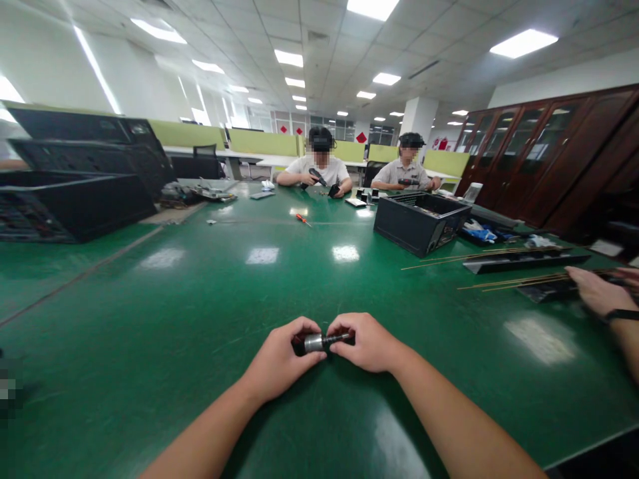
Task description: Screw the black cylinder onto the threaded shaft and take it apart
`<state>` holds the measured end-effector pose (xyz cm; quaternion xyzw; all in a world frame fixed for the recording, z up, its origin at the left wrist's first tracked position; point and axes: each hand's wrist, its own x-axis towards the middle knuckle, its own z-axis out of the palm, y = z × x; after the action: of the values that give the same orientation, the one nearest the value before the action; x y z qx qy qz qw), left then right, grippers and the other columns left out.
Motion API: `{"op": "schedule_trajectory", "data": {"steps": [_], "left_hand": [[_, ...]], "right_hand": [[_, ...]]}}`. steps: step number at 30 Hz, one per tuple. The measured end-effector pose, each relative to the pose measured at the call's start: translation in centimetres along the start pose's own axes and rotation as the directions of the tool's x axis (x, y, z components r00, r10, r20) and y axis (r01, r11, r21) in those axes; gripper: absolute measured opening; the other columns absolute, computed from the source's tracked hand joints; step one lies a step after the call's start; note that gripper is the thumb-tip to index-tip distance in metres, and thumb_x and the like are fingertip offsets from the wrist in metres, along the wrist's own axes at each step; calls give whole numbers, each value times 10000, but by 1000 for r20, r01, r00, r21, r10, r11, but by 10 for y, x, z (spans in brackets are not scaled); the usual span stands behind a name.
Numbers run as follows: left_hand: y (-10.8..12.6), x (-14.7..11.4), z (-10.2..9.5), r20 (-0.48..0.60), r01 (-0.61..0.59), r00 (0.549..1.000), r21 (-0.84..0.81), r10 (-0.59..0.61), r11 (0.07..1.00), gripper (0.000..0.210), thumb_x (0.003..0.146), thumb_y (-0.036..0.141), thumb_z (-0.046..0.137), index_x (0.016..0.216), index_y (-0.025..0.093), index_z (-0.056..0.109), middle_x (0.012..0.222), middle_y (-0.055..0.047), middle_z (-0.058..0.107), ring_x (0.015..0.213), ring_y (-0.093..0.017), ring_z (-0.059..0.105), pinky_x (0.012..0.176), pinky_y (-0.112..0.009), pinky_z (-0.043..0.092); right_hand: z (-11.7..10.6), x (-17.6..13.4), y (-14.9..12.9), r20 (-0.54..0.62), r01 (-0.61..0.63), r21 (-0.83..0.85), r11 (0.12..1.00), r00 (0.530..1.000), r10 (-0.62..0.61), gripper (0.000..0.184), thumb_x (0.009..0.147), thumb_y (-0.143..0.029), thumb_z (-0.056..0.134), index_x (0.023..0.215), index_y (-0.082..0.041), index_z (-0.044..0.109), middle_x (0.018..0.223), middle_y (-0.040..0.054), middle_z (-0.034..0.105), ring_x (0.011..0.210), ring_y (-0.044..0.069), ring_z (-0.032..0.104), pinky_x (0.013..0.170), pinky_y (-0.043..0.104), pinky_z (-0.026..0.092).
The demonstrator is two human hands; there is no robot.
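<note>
Both my hands meet over the green table, near its front edge. My left hand is closed round the dark left end of a small cylindrical metal part, thumb below and fingers above. The part has a shiny silver body, and a thin dark shaft runs out of it to the right. My right hand pinches that shaft between thumb and curled fingers. The part lies roughly level, and its two ends are partly hidden by my fingers. What kind of part it is, I cannot make out.
Beyond my hands on the green table lies an orange-handled screwdriver. A black computer case stands to the right, and more cases are at left. Two people sit opposite with tools. Another person's hand is beside thin rods.
</note>
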<state>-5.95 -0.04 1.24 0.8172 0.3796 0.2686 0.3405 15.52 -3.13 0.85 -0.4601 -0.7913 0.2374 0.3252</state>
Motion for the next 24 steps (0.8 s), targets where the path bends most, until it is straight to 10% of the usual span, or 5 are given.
{"op": "schedule_trajectory", "data": {"steps": [24], "left_hand": [[2,-1,0,-6,-26,1000,47,26,999,204,769,257,698,964,228,645,903,14,693,846,-181,630,768,-287,454]], "right_hand": [[2,1,-4,16,-11,-29,1000,1000,11,120,830,-224,680,940,-206,728,875,14,719,798,152,640,726,253,446]]}}
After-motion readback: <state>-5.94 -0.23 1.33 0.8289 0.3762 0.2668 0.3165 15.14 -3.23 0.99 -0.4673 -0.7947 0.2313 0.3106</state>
